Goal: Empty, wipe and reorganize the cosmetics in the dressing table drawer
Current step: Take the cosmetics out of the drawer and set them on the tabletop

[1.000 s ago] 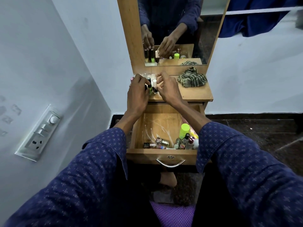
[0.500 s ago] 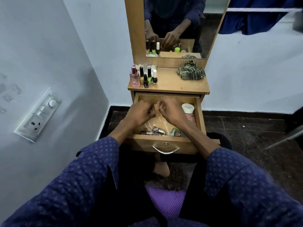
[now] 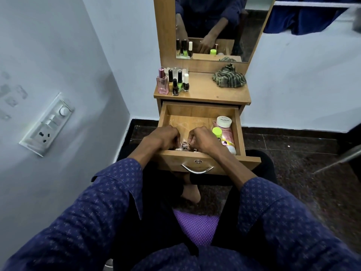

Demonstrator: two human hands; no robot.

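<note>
Two hands are down in the open drawer (image 3: 201, 114) at once, so you are in the emptying step: six bottles (image 3: 178, 83) already stand upright in a cluster at the left rear of the tabletop (image 3: 205, 90), with a crumpled cloth (image 3: 229, 77) waiting at the right rear for the wipe. Your left hand (image 3: 165, 136) and right hand (image 3: 203, 138) both have their fingers curled over a heap of small shiny cosmetics (image 3: 184, 146) lying against the drawer's front wall; whether either has actually pinched a piece, I cannot tell. Along the right side of the drawer lie a white-lidded jar (image 3: 224, 121), a green-capped tube (image 3: 216, 131) and other small pieces, the tube's long axis seemingly running front to back with the cap toward the mirror. Next, I judge, you need a firm pinch on a few small pieces, a lift clear of the front wall, and a place beside the bottles.
</note>
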